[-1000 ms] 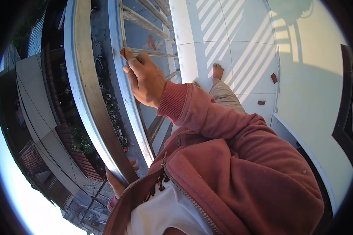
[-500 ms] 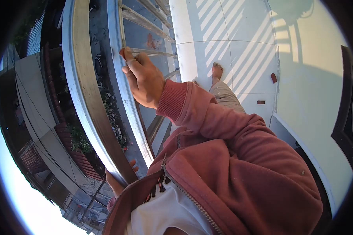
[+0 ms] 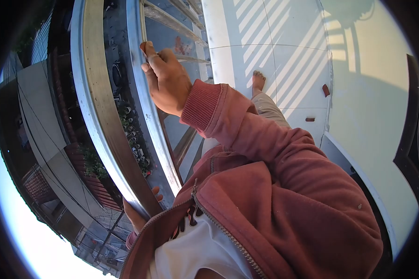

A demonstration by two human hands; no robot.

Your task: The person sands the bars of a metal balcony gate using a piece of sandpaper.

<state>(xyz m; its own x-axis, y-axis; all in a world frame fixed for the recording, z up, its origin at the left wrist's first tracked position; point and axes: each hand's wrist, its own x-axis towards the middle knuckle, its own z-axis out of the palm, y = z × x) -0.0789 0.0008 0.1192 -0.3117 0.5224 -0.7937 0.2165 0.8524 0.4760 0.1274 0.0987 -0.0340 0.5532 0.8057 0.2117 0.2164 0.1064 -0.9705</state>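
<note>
**Two hands on a shiny balcony rail**

A person stands on a balcony and looks down along a metal railing. The railing is grey and shiny, and the sun makes bright lines on it. Its top bar is wide and flat. Just beside it runs a thinner bar, and short cross bars go from that one toward the floor. The railing runs along the left side of the view, from the top down to the person's body.

The right hand reaches across the body. Its fingers curl over the thinner bar and press on it, right where a cross bar meets it. Whether it holds something small too, I cannot tell.

The left hand is low down and mostly hidden. It grips the wide top bar from under, and only some fingers peek out.

The person wears a red jacket. A bare foot stands on the pale floor tiles, where stripes of shadow fall.
</note>
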